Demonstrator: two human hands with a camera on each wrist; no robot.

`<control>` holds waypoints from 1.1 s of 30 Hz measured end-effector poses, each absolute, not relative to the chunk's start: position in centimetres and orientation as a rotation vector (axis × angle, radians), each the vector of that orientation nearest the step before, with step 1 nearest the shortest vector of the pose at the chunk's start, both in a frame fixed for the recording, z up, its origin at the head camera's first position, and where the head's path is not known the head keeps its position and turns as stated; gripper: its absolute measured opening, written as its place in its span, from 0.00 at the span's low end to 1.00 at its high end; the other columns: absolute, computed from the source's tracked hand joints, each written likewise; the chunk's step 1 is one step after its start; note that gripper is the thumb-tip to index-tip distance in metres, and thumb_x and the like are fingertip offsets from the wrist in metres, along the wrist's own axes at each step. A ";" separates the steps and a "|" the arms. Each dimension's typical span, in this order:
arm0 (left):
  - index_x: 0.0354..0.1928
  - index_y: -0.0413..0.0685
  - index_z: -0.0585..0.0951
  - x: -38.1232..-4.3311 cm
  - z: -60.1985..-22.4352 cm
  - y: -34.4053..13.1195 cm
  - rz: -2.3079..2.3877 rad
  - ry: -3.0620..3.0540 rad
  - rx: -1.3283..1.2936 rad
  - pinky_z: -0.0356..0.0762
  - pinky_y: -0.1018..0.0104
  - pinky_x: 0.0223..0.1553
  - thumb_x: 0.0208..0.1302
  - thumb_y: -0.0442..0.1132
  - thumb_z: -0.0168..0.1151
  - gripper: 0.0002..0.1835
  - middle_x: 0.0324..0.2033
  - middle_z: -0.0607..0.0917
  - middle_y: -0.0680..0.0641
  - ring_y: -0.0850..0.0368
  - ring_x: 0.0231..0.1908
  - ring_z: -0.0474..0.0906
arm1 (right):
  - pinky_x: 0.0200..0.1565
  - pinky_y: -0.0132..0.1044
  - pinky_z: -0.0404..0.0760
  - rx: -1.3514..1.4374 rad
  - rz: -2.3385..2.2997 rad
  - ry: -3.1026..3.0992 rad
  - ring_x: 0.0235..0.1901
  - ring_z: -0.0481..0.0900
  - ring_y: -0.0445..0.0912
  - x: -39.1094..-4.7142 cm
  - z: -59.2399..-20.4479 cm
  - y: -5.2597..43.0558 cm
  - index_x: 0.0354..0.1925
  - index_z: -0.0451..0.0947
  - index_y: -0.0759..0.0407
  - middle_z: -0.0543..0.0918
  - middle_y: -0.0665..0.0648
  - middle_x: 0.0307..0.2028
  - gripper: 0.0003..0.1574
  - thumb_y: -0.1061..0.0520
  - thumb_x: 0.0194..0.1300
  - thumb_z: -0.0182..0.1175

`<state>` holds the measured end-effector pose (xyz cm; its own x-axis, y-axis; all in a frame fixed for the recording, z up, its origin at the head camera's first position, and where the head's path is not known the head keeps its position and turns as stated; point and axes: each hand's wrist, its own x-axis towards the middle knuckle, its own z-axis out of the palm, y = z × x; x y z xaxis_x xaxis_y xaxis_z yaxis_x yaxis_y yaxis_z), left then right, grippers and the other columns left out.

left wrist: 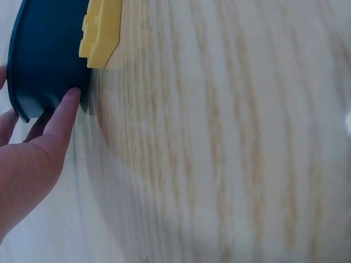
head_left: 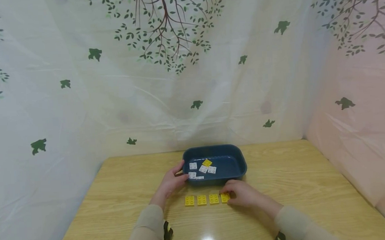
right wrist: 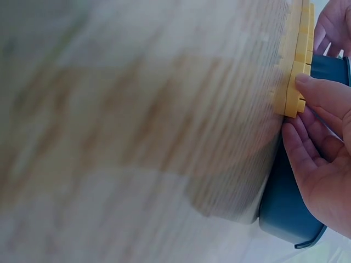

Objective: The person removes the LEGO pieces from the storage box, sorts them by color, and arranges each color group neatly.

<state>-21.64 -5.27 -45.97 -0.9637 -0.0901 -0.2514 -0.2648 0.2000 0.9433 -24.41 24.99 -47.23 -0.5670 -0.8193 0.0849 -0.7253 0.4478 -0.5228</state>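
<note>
My left hand (head_left: pixel 172 181) holds the left end of a dark blue tub (head_left: pixel 234 179), its thumb against the front wall and its fingers around the side. In the left wrist view the thumb presses low on the tub (left wrist: pixel 46 60). Before the tub, several yellow toy building bricks (head_left: pixel 201 200) lie in a row on the table. At the row's right end, my right hand (head_left: pixel 244 193) pinches the last yellow brick (head_left: pixel 225 197) between thumb and fingers. The right wrist view shows this brick (right wrist: pixel 294 90) in line with the others, at the table surface.
Inside the tub, toward its left half, lie several white bricks (head_left: pixel 212 170) and a yellow brick (head_left: pixel 207 163). Wood-grained table (head_left: pixel 118 195) surrounds the tub. A pale curtain (head_left: pixel 140 111) printed with leaves hangs behind the table and along both sides.
</note>
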 end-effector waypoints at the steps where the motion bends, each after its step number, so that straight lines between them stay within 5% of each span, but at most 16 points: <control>1: 0.75 0.62 0.64 -21.6 -46.0 -5.3 1.873 2.318 -0.344 0.74 0.51 0.60 0.66 0.37 0.65 0.37 0.75 0.60 0.45 0.42 0.67 0.64 | 0.42 0.36 0.78 -1.352 -0.773 2.514 0.37 0.72 0.37 -24.4 -47.2 25.0 0.46 0.85 0.56 0.81 0.46 0.40 0.20 0.61 0.53 0.73; 23: 0.75 0.61 0.64 -21.7 -46.4 -5.6 1.861 2.336 -0.299 0.75 0.51 0.58 0.66 0.37 0.65 0.37 0.74 0.60 0.44 0.41 0.66 0.66 | 0.50 0.41 0.79 -1.282 -0.835 2.522 0.43 0.76 0.40 -23.9 -47.4 25.1 0.50 0.84 0.54 0.81 0.46 0.44 0.22 0.57 0.55 0.73; 33: 0.75 0.60 0.63 -21.7 -46.5 -5.8 1.878 2.328 -0.269 0.76 0.52 0.58 0.66 0.37 0.65 0.37 0.74 0.60 0.44 0.41 0.65 0.68 | 0.47 0.37 0.82 -1.290 -1.008 2.461 0.43 0.79 0.41 -23.4 -44.3 25.3 0.52 0.83 0.57 0.85 0.50 0.45 0.21 0.62 0.59 0.70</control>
<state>-21.71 -5.76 -46.49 -0.9743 -0.0519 -0.2190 -0.2251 0.2057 0.9524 -23.36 25.27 -44.33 -0.6050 -0.7835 0.1416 -0.6578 0.3916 -0.6434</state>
